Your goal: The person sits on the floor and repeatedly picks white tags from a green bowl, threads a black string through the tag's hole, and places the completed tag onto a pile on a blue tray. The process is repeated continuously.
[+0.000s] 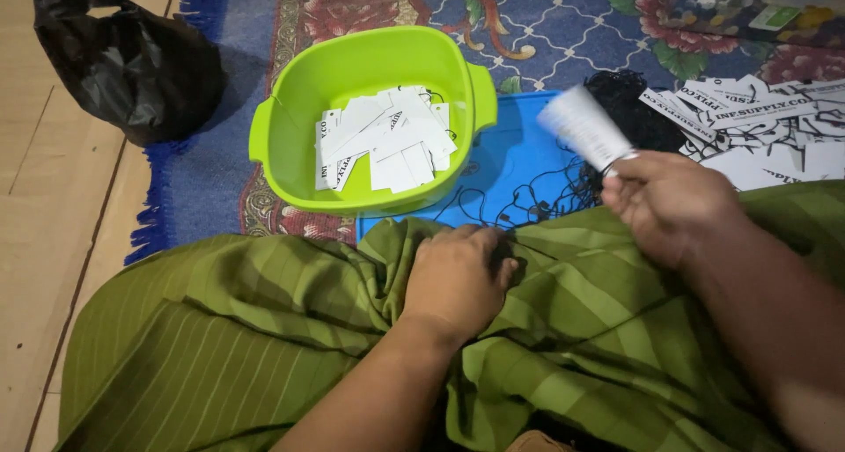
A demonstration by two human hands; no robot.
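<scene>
The basin [370, 73] at twelve o'clock is bright lime green, filled with white tags [387, 139] printed in black. Green cloth [264, 329] with paler stripes covers the lower half. A plain blue mat [519, 161] lies at centre, black strings [528, 205] across it. The carpet [546, 21] is blue with red flowers. At ten o'clock sits a glossy black bag [123, 60] on the pale wooden floor [44, 197].

Dim indoor light falling from above; white tag [585, 126] in right hand [669, 201] smearing with motion blur; corners darkening, soft shadows pooling beside black bag [132, 65]
</scene>
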